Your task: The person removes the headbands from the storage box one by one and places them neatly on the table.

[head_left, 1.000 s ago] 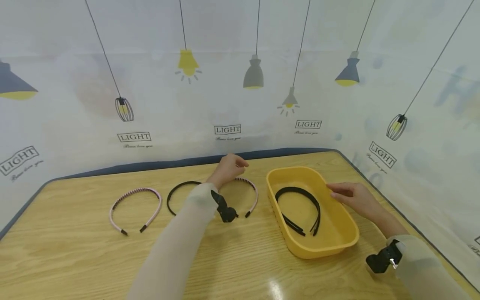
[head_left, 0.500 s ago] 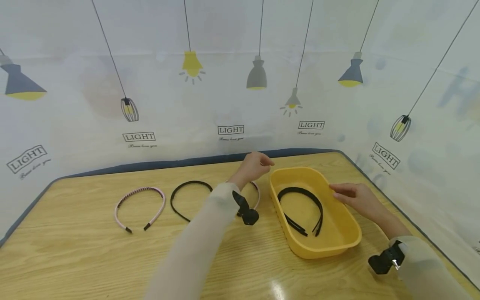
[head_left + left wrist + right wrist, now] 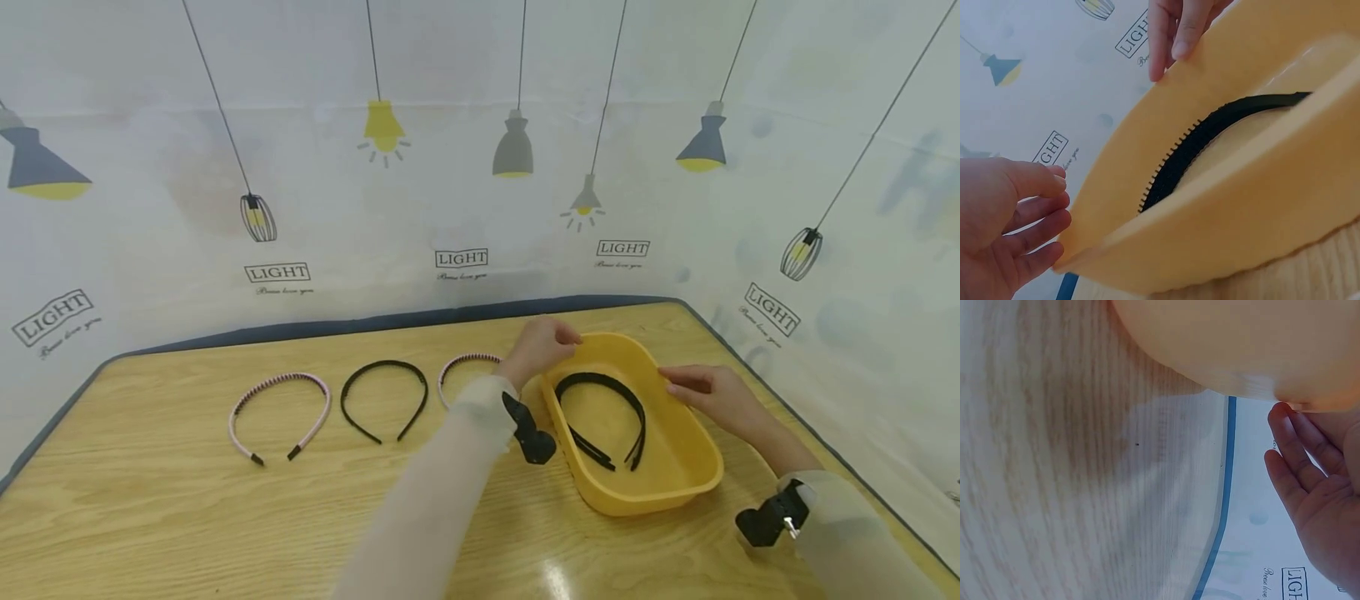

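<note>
A yellow plastic basket [image 3: 693, 454] stands at the right of the table. Black headbands [image 3: 637, 408] lie overlapped inside it; toothed inner edges show in the left wrist view. My right hand [image 3: 716, 400] pinches the basket's right rim, thumb inside and fingers along the outer wall. At the far left corner of the basket is my left hand [image 3: 540, 346], its fingers loosely bent and holding nothing; whether they touch the rim I cannot tell. Left of the basket, a pink headband [image 3: 465, 358] is partly hidden by my left arm. Beside it lie a black headband [image 3: 386, 364] and another pink headband [image 3: 279, 379].
The wooden table [image 3: 187, 517] ends at a dark blue border [image 3: 330, 325] along the back and right. Behind rises a pale wall covering [image 3: 315, 167] printed with hanging lamps. Each wrist wears a black camera mount.
My left hand has moved right, from above the rightmost pink headband to the basket's far left corner. The black headband on the table is uncovered. My right hand stays at the rim.
</note>
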Demonstrator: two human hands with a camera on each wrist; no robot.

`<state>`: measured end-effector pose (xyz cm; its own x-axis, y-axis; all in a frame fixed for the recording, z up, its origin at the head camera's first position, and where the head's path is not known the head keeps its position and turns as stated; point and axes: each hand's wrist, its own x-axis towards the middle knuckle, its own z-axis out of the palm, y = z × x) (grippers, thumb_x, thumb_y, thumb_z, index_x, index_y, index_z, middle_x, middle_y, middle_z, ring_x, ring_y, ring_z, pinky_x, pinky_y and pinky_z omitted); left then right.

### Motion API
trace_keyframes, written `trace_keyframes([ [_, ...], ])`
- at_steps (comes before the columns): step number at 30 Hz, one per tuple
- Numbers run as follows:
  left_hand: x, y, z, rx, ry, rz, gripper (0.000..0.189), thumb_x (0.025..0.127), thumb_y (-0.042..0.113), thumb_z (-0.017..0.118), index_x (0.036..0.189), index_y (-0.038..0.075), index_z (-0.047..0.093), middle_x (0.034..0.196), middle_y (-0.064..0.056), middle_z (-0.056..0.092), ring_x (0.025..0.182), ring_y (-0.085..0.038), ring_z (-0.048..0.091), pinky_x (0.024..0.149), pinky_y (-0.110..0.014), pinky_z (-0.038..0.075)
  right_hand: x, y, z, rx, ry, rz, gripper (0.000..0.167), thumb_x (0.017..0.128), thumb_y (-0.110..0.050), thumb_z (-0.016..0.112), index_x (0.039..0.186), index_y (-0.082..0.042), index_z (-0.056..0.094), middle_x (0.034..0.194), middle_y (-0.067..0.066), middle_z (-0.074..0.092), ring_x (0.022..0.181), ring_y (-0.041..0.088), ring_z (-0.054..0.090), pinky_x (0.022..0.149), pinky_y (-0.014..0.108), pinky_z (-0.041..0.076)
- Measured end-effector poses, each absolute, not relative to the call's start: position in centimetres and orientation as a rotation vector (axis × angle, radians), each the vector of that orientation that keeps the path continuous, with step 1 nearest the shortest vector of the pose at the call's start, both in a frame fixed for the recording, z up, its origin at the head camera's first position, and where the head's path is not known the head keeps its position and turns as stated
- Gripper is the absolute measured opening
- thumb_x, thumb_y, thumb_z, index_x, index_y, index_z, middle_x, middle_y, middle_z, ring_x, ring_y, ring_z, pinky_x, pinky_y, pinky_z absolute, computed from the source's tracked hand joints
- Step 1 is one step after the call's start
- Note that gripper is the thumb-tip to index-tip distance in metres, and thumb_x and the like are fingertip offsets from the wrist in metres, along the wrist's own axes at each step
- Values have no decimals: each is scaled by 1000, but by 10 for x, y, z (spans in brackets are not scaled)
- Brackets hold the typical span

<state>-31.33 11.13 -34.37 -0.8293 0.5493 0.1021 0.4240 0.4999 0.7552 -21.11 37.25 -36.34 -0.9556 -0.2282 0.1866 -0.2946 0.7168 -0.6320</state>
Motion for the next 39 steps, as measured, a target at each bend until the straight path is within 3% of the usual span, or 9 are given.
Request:
trace_keyframes([
  [11,-300,134,-352,819,2553,1276,22,87,2,57,105,3,69,102,-7,65,92,-18,60,70,-22,49,-212,372,-364,438,-2813,1063,36,91,-14,58,120,6,57,114,24,59,93,5,61,71,21,51],
  [18,-289,147,-352,646,2603,1230,18,86,4,61,101,6,71,98,-3,66,84,-16,60,66,-24,49,-212,373,-364,420,-2823,1047,36,91,-15,58,122,5,57,116,22,58,97,22,61,72,22,51],
  [25,-288,163,-357,530,2648,1154,14,85,10,65,98,10,72,99,1,66,89,-15,60,72,-26,50,-213,374,-366,395,-2827,1051,37,92,-17,57,122,5,56,117,22,58,100,31,59,73,24,51],
  [30,-288,171,-361,480,2685,1127,8,84,11,67,88,12,73,92,4,66,75,-10,57,64,-23,47,-214,372,-366,371,-2828,1063,37,92,-19,57,122,3,57,118,21,58,101,29,59,75,23,51],
  [32,-287,173,-362,462,2708,1113,8,83,10,66,77,11,71,79,4,63,64,-9,51,57,-21,42,-214,372,-366,370,-2828,1067,37,92,-19,57,122,3,57,118,21,58,101,29,59,75,23,51],
  [39,-285,176,-362,440,2855,1026,14,84,10,64,72,14,71,75,7,64,70,-8,53,61,-20,43,-212,372,-364,375,-2826,1091,37,92,-17,57,122,5,57,117,22,58,99,29,60,74,22,51],
])
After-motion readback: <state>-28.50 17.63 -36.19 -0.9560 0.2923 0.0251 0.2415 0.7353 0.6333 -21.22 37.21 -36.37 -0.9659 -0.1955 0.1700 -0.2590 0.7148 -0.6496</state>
